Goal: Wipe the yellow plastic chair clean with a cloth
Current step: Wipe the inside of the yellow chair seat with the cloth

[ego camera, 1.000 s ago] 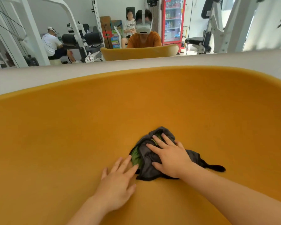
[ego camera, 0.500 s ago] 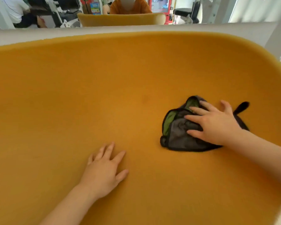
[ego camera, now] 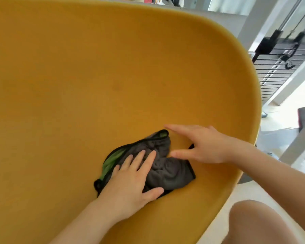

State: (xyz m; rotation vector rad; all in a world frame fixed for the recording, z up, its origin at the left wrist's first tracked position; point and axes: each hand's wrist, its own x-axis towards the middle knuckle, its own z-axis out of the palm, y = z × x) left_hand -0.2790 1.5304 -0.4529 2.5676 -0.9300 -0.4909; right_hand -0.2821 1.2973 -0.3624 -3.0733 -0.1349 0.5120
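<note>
Yellow plastic chair (ego camera: 113, 67), mid-wipe: left hand (ego camera: 130, 184) presses the grey-green cloth (ego camera: 169, 171), fingers (ego camera: 139, 159) flat and spread; right hand (ego camera: 206, 145), splayed and empty, just beside the cloth. Next, probably: a firm sweep.

Item count, as observed:

- Yellow chair (ego camera: 113, 76): one. Its shell lies under both hands.
- Cloth (ego camera: 169, 171): one, dark grey with a green side. It lies partly beneath the left hand and beside the right thumb.
- Hands: two, one left hand (ego camera: 130, 182) and one right hand (ego camera: 204, 145).
- Knee (ego camera: 253, 222): one, bare, below the right forearm.
- Weight stack (ego camera: 271, 73): one, well beyond the right hand, past the chair rim.
</note>
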